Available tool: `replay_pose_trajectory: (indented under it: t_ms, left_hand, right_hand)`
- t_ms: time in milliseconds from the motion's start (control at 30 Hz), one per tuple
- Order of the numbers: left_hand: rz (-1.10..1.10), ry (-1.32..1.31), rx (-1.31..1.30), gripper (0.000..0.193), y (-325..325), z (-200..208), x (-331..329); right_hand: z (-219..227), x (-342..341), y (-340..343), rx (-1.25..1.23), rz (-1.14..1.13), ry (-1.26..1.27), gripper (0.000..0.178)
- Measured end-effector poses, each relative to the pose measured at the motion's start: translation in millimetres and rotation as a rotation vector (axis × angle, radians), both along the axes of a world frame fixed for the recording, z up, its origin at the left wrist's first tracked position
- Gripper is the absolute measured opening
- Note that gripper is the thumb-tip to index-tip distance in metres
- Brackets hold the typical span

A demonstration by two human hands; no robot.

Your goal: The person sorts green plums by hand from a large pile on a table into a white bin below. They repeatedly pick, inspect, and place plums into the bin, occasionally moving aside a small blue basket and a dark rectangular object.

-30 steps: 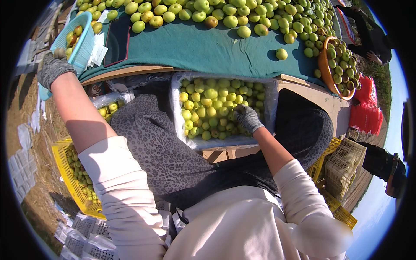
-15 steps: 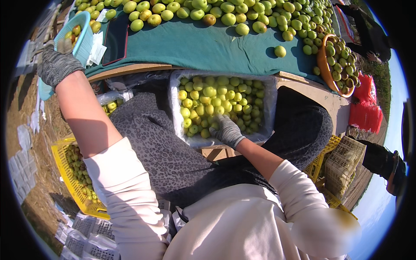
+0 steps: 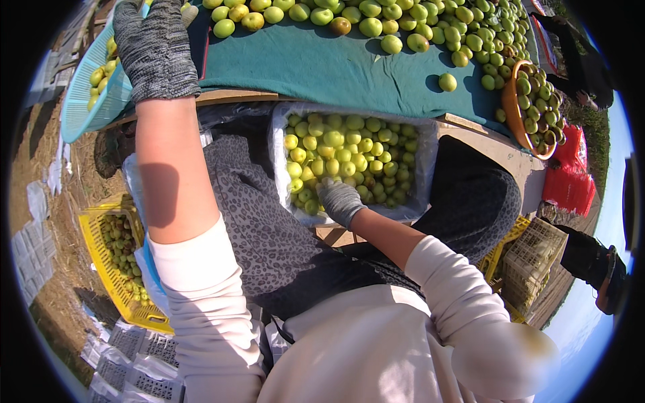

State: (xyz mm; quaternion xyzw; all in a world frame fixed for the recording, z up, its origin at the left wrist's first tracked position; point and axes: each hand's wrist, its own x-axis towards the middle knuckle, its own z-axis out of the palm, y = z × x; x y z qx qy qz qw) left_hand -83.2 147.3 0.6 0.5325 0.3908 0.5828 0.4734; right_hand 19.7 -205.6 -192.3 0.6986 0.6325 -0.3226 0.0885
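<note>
My left hand (image 3: 160, 54), in a grey knit glove, reaches to the far left of the table, between the light-blue plastic basket (image 3: 77, 111) and the loose green fruits (image 3: 316, 15), which look like jujubes. Its fingers are spread, with the tips partly cut off by the upper edge; nothing shows held in it. My right hand (image 3: 341, 201), gloved the same way, lies on the yellow-green fruits (image 3: 349, 151) in the lined box (image 3: 422, 168) before my lap. Its fingers stretch out over the fruits, their tips partly hidden; I see nothing gripped.
A green cloth (image 3: 322, 74) covers the table. An orange bowl (image 3: 508, 101) of fruits stands at its right end, by red bags (image 3: 568, 185). Yellow crates (image 3: 101, 269) lie low on the left; a pale crate (image 3: 534, 252) stands right. Another person's leg (image 3: 584, 258) shows far right.
My left hand has moved right, from the blue basket's rim towards the fruit pile. My right hand has shifted slightly left in the box. The whole view has slid a little right.
</note>
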Motion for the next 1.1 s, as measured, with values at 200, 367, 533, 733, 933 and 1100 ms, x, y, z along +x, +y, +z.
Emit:
replay_pose_trajectory:
  t_ms: [200, 367, 533, 733, 933, 1100]
  left_hand:
    - [-0.007, 0.063, -0.001, 0.042, -11.1, 2.2, 12.0]
    - [-0.007, 0.095, -0.006, 0.042, -18.7, -0.2, 19.2]
    - [-0.015, 0.140, -0.008, 0.043, -27.6, -2.6, 26.6]
    - [-0.021, 0.176, -0.003, 0.044, -34.7, 0.2, 37.4]
    - [-0.027, 0.259, 0.039, 0.045, -40.1, -0.7, 46.7]
    - [-0.053, 0.453, 0.156, 0.045, -57.5, 5.7, 58.4]
  right_hand:
    - [8.6, -18.2, 25.9, -0.186, -0.134, -0.012, 0.025]
    - [20.0, -12.9, 39.7, -0.313, -0.279, 0.044, 0.029]
    - [2.5, -14.0, 25.2, -0.325, -0.285, 0.057, 0.026]
    - [-8.4, -5.8, 9.1, -0.283, -0.135, 0.060, 0.020]
    - [7.7, 19.3, -10.0, 0.027, -0.369, 0.228, 0.017]
    - [79.3, 78.4, 26.5, 0.410, -1.514, 0.974, 0.007]
